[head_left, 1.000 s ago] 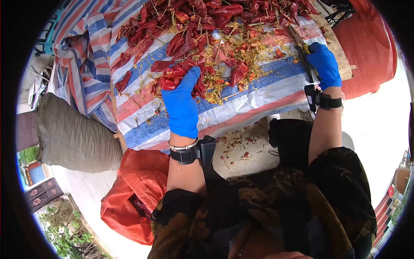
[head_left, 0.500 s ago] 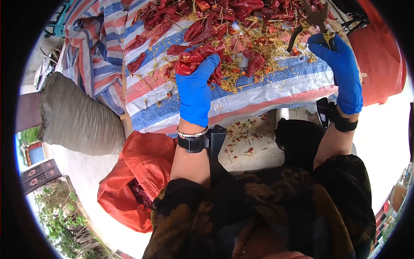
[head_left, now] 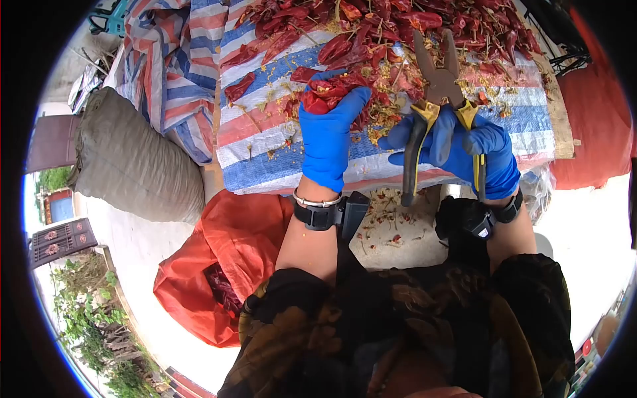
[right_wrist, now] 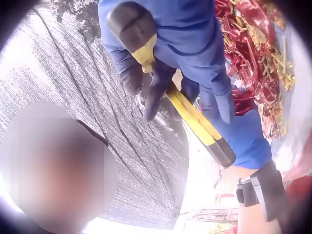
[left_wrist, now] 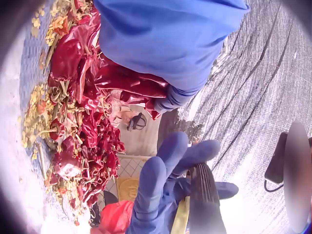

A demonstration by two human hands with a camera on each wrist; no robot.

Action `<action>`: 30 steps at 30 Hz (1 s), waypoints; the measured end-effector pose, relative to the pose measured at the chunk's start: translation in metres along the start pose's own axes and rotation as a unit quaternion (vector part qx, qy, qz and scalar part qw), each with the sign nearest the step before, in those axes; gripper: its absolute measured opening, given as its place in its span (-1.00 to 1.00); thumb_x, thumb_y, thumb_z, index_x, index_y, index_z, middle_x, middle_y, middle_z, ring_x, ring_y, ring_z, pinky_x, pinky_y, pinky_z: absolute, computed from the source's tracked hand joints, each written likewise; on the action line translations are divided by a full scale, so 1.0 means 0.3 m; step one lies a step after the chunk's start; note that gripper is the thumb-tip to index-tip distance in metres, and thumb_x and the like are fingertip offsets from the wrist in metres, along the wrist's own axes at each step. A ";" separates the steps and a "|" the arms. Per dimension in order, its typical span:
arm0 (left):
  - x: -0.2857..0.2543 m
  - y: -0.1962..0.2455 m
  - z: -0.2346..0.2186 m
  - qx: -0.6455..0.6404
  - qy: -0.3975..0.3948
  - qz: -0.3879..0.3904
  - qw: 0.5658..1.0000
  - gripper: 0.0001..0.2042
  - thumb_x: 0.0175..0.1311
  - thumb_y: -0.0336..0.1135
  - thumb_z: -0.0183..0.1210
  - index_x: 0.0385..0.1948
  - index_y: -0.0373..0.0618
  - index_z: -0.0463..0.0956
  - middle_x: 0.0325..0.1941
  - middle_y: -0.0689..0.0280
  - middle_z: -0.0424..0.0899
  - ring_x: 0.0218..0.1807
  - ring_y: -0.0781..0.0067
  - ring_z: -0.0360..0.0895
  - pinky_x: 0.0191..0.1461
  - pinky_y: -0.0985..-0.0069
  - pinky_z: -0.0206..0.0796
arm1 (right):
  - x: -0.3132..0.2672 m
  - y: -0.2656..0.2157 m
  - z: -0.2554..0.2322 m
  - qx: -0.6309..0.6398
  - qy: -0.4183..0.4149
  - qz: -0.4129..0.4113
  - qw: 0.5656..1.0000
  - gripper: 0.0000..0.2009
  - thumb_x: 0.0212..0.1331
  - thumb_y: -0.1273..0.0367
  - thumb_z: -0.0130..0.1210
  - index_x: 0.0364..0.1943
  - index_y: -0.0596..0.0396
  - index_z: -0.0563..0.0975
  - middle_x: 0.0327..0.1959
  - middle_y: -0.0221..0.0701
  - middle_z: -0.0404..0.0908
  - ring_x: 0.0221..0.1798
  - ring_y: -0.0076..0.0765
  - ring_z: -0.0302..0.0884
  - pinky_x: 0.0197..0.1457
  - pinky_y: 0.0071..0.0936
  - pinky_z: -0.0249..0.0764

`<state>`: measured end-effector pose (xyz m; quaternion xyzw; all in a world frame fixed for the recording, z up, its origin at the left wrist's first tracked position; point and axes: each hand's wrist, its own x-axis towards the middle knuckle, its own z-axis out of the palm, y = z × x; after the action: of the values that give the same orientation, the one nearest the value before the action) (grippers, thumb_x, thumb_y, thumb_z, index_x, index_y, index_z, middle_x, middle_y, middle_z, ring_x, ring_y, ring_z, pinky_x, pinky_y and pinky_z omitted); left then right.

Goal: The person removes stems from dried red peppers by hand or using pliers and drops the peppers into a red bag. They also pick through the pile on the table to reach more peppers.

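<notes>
My blue-gloved left hand (head_left: 326, 142) grips a bunch of dried red chili peppers (head_left: 323, 101) over the near part of the striped sheet. Its thumb lies across them, and in the left wrist view shiny peppers (left_wrist: 131, 80) stick out from under the glove. To its right, my gloved right hand (head_left: 458, 156) holds a pair of pliers (head_left: 443, 86) with rusty metal and yellow-black handles. The handles stand spread, with fingers between them, and the tips point away from me, slightly parted. In the right wrist view, fingers curl around a yellow handle (right_wrist: 197, 119).
A large heap of dried peppers (head_left: 292, 26) covers the far part of the striped sheet (head_left: 252, 178), with seeds and stems scattered nearer. A full grey-green sack (head_left: 136, 159) stands left, an open orange-red bag (head_left: 199, 285) near my left arm, a red sack (head_left: 594, 126) right.
My right hand has swung the pliers from the sheet's right edge toward the left hand, their handles now spread wider. The left hand still grips its peppers. The head view has shifted.
</notes>
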<state>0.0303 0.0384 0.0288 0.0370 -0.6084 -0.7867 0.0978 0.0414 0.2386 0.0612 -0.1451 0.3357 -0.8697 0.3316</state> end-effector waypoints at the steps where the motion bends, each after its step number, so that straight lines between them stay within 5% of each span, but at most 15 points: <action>1: 0.004 -0.002 -0.002 -0.008 0.010 0.000 1.000 -0.71 -0.05 -0.48 0.24 -0.24 -0.18 0.41 -0.31 0.35 0.54 -0.30 0.60 0.45 -0.20 0.61 0.32 | -0.001 -0.003 -0.011 0.042 -0.033 0.050 0.997 -0.61 -0.10 0.30 0.11 -0.26 0.41 0.46 -0.05 0.07 0.42 0.16 0.02 0.27 0.20 -0.09 0.24; 8: 0.030 -0.018 -0.025 -0.022 0.047 0.033 0.998 -0.69 -0.04 -0.51 0.23 -0.21 -0.19 0.39 -0.27 0.33 0.53 -0.24 0.57 0.45 -0.11 0.58 0.32 | 0.046 0.002 0.017 0.004 0.015 0.154 0.988 -0.65 -0.13 0.31 -0.05 -0.38 0.43 0.48 -0.13 0.17 0.42 -0.05 0.16 0.42 -0.05 -0.05 0.43; 17: 0.035 -0.013 -0.026 0.084 0.067 0.102 0.989 -0.67 -0.04 -0.53 0.24 -0.20 -0.21 0.38 -0.23 0.30 0.52 -0.22 0.57 0.45 -0.13 0.59 0.33 | 0.068 -0.008 -0.003 0.014 0.075 0.178 0.981 -0.63 -0.13 0.30 -0.03 -0.34 0.41 0.48 -0.10 0.19 0.40 -0.03 0.18 0.42 -0.03 -0.02 0.42; 23: 0.033 -0.007 -0.002 0.052 0.058 0.079 0.994 -0.67 -0.06 -0.55 0.23 -0.20 -0.21 0.39 -0.23 0.28 0.54 -0.23 0.56 0.46 -0.13 0.60 0.34 | 0.058 -0.015 -0.011 0.053 -0.033 0.173 0.983 -0.56 -0.17 0.29 -0.02 -0.23 0.43 0.45 -0.08 0.20 0.38 -0.02 0.22 0.40 -0.05 0.00 0.43; 30: 0.028 -0.013 -0.002 0.054 0.041 0.087 0.994 -0.70 -0.05 -0.58 0.20 -0.22 -0.22 0.40 -0.23 0.27 0.54 -0.22 0.57 0.47 -0.12 0.60 0.34 | 0.049 -0.010 -0.008 0.119 0.011 0.194 0.974 -0.57 -0.15 0.31 -0.03 -0.23 0.45 0.43 -0.07 0.23 0.36 -0.01 0.27 0.38 -0.06 0.15 0.40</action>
<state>0.0218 0.0373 0.0254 0.0215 -0.6463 -0.7392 0.1883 0.0280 0.2313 0.0620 -0.0274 0.2551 -0.8238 0.5054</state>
